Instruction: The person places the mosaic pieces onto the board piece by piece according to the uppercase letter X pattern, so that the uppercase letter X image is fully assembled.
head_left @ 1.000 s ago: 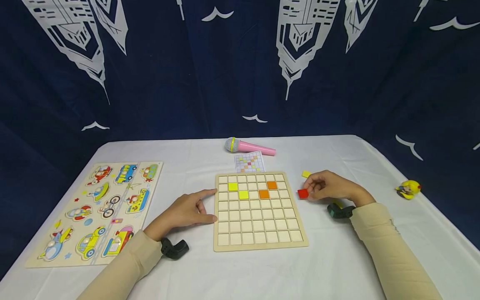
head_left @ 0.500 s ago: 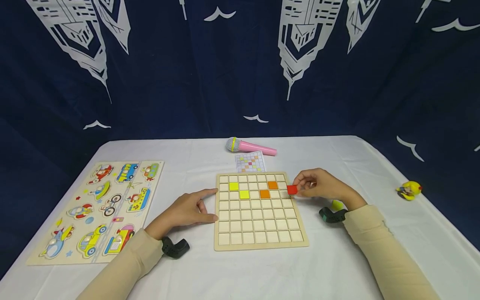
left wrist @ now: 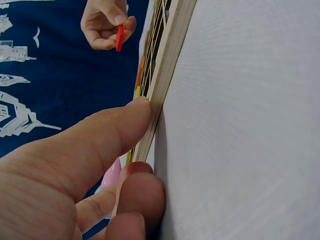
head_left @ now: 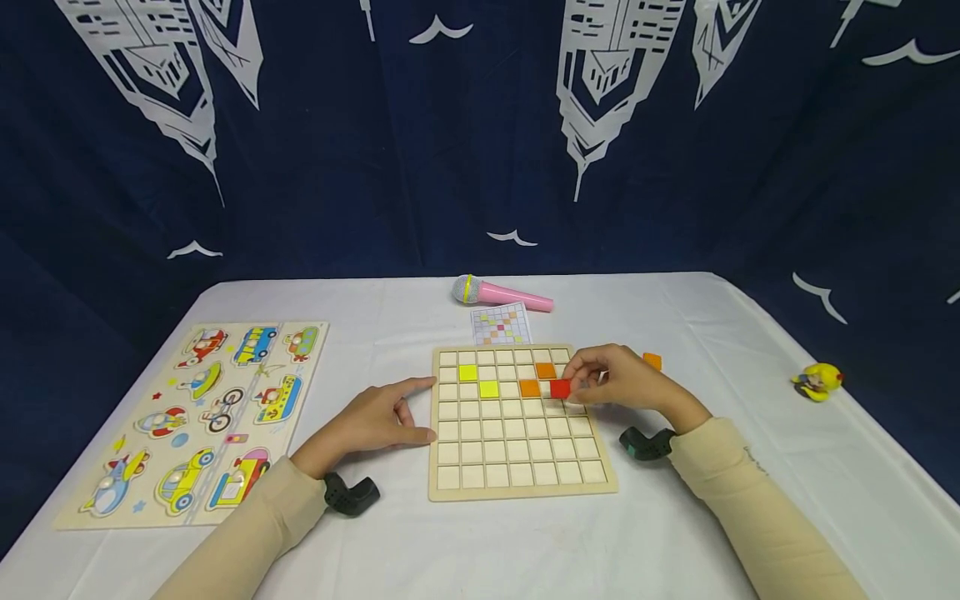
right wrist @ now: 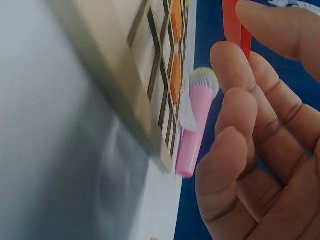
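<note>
A wooden grid board [head_left: 521, 493] lies in the middle, with two yellow tiles [head_left: 489, 389] and two orange tiles [head_left: 529, 389] set in its upper rows. Along its left edge rests my left hand [head_left: 372, 423], index finger and thumb extended and touching the rim. The left wrist view shows the thumb [left wrist: 117, 127] against the board's side. My right hand [head_left: 626, 381] pinches a red square tile [head_left: 559, 389] between thumb and fingers, above the board's right side. In the right wrist view, the red tile [right wrist: 235, 22] is raised clear of the board.
Behind the board lie a printed pattern card [head_left: 500, 323] and a pink toy microphone [head_left: 510, 295]. A vehicle puzzle board [head_left: 235, 379] fills the left side. An orange tile [head_left: 652, 361] shows behind the right hand, and a small yellow toy figure [head_left: 817, 380] sits at far right.
My right hand has carried the red tile leftward from beside the board to over its right-hand cells. The left hand has stayed at the board's edge.
</note>
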`<state>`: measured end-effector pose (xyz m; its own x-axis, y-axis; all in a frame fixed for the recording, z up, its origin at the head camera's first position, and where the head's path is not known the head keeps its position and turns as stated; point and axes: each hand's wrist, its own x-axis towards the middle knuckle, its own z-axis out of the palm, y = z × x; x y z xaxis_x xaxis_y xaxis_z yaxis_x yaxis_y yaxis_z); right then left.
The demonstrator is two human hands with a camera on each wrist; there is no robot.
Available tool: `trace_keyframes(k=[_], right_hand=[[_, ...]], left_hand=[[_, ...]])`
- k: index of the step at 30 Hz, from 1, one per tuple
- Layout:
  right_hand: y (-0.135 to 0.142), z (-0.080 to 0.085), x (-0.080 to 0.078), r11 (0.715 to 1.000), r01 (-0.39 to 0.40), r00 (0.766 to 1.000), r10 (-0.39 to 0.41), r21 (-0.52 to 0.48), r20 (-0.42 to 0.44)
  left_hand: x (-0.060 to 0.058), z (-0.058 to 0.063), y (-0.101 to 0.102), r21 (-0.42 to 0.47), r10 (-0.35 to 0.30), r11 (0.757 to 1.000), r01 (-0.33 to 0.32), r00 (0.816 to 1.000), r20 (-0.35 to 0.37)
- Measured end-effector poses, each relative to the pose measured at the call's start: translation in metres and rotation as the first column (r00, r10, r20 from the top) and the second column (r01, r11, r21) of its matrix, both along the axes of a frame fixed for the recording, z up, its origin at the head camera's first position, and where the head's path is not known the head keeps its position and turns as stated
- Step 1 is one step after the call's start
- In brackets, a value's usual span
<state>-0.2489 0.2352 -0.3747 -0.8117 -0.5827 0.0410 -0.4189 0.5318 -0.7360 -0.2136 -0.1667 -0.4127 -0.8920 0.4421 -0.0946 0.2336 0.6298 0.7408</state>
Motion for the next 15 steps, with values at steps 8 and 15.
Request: trace_keyframes(k=[8, 15], right_hand=[[-0.017, -0.001, 0.005, 0.998, -0.063, 0.998, 0.063, -0.001, -0.027], [-0.032, -0.001, 0.005, 0.996, -0.073, 0.996, 0.076, 0.049, -0.053]], left_hand=[[-0.001, -0.001, 0.0, 0.003, 0.002, 1.0, -0.002, 1.0, 0.004], [-0.001, -0.001, 0.0, 0.002, 0.0, 1.0, 0.0, 1.0, 0.0]])
